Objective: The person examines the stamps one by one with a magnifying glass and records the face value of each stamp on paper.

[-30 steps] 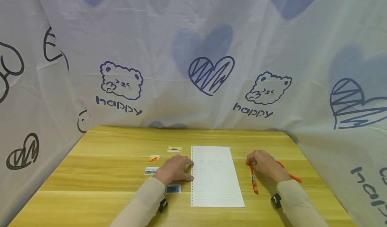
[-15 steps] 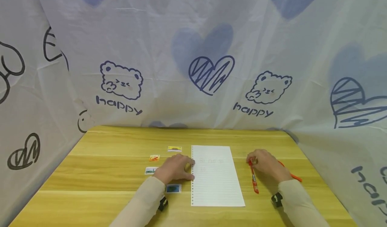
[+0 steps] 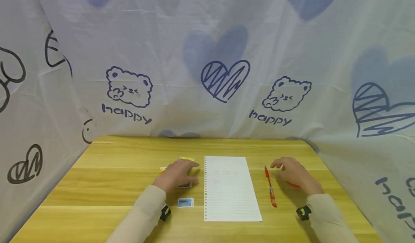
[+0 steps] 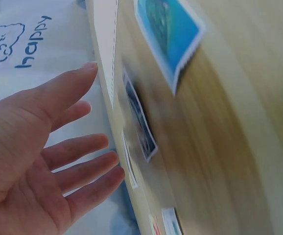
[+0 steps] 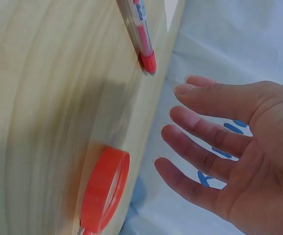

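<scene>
My left hand (image 3: 176, 174) hovers over several small postage stamps left of the paper, fingers spread and holding nothing. Below it lies a blue stamp (image 3: 186, 202); a dark stamp (image 4: 139, 115) shows near the fingers in the left wrist view. Partly covered by the hand are a yellow stamp (image 3: 187, 159) and an orange one (image 3: 163, 169). My right hand (image 3: 296, 174) is raised with relaxed fingers, just right of a red pen (image 3: 270, 187) lying uncapped on the table. Beneath that hand is a red-rimmed magnifying glass (image 5: 105, 191), mostly hidden in the head view.
A lined sheet of paper (image 3: 231, 196) with punched holes along its left edge lies mid-table, faint writing near its top. The wooden table (image 3: 107, 185) ends at a printed white curtain (image 3: 175, 102) at the back and sides.
My left hand has lifted off the paper's edge and shifted left over the stamps. The right hand has come away from the pen and moved right; the pen stays on the table.
</scene>
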